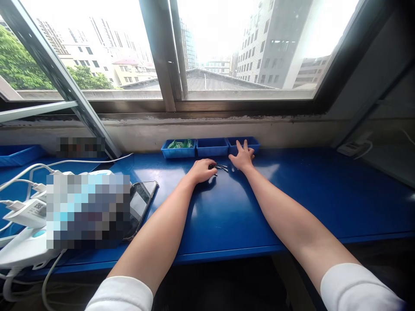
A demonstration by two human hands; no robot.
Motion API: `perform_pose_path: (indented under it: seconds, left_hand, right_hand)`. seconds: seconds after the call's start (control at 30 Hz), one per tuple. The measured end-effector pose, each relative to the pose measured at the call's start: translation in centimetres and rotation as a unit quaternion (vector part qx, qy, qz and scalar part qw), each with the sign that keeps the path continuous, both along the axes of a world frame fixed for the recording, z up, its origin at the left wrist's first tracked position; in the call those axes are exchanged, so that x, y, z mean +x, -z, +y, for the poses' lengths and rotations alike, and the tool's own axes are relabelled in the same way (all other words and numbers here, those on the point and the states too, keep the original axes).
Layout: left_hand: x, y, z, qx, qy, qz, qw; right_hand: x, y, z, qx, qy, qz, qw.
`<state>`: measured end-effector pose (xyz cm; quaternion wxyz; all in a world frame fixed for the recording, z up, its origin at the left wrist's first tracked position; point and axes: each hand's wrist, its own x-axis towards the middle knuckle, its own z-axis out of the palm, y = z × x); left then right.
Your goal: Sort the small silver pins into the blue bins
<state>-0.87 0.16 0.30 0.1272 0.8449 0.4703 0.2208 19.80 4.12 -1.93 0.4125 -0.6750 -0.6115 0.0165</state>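
My left hand is low over the blue table, its fingers curled round several thin black rod-like pieces. Their ends stick out to the right; their exact kind is too small to make out. My right hand reaches to the right blue bin, fingers spread over its front rim and opening. Whatever lies inside that bin is mostly hidden by the fingers. Beside it stands the middle blue bin, its inside dark. The left blue bin has green and whitish crumpled material in it.
On the left lie a phone and a white power strip with plugged-in chargers and cables. Another blue tray stands farther left. A metal frame post rises there. Behind the bins is the window ledge.
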Motion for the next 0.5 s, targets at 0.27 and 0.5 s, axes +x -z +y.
perform_pose_path:
  seconds: [0.27,0.5]
  left_hand:
    - [-0.2,0.4,1.0,0.039,-0.123,-0.027,0.991]
    - [-0.3,0.6,1.5,0.029,-0.15,0.012,0.988]
  right_hand:
    - [-1.8,-0.9,-1.6,0.073,-0.157,-0.031,0.984]
    - [-2.3,-1.0,-2.4,-0.003,-0.317,-0.082,0.945]
